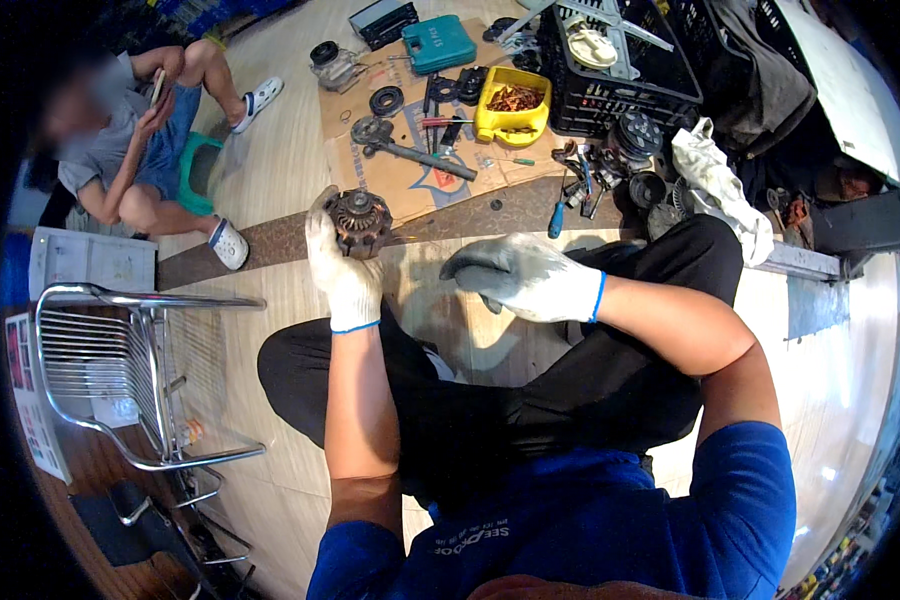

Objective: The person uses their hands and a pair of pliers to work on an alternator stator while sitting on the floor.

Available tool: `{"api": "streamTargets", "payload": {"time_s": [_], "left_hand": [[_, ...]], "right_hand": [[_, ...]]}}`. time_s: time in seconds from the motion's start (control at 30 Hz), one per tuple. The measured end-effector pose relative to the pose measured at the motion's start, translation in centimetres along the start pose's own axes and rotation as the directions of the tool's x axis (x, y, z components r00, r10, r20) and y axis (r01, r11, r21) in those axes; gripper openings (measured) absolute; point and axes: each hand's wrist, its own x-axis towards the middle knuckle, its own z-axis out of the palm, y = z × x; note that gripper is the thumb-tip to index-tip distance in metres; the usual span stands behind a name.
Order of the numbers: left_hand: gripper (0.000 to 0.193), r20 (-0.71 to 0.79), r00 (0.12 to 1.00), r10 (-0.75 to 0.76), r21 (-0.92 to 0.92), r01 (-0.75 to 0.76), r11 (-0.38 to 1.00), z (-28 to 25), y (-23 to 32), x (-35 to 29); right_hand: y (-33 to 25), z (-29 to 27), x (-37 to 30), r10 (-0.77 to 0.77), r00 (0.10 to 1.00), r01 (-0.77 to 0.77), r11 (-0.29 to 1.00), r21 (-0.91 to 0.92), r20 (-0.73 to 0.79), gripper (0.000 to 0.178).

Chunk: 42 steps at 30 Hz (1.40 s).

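My left hand [335, 270], in a white work glove with a blue cuff edge, grips an alternator rotor [358, 222], a dark round metal part with claw-like poles and a ringed top. The fingers wrap its left side and underside, holding it above the floor. My right hand [515, 275], in a white glove with a grey coated palm, hovers to the right of the rotor, apart from it. Its fingers stretch leftward, and nothing shows in them. On the cardboard beyond lie a hammer [410, 155], a black ring-shaped part [386, 99] and a yellow container [512, 108] holding small copper-coloured pieces.
A teal tool case [439, 44] and a black crate [625, 90] stand at the back. A blue-handled screwdriver [557, 212], a pulley part [638, 135] and a white cloth [722, 190] lie at right. A metal chair [105, 370] stands left; a person [135, 140] sits beyond it, holding a phone.
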Motion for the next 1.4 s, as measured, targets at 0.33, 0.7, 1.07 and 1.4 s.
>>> {"api": "streamTargets", "payload": {"time_s": [0.33,0.7,1.07,1.4], "left_hand": [[0.043,-0.255,0.954,-0.161,-0.392,0.05,0.919,-0.5,-0.4,2.2],[0.047,-0.187,0.93,-0.316,-0.464,0.2,0.863,-1.6,1.6,1.6],[0.033,-0.089,0.982,-0.165,-0.109,0.155,0.982,-0.4,0.7,1.9],[0.04,-0.366,0.931,0.015,0.01,-0.012,1.0,-1.2,-0.4,3.2]], "right_hand": [[5.2,4.1,-0.8,0.018,0.997,0.033,0.812,-0.583,0.081,0.027],[3.8,-0.6,-0.2,0.191,0.978,-0.185,0.618,-0.764,-0.083,0.028],[3.2,-7.5,-1.1,-0.276,0.862,-0.284,0.432,-0.856,-0.426,0.029],[-1.6,-6.5,-3.6,-0.351,0.885,-0.097,0.507,-0.857,-0.307,0.029]]}}
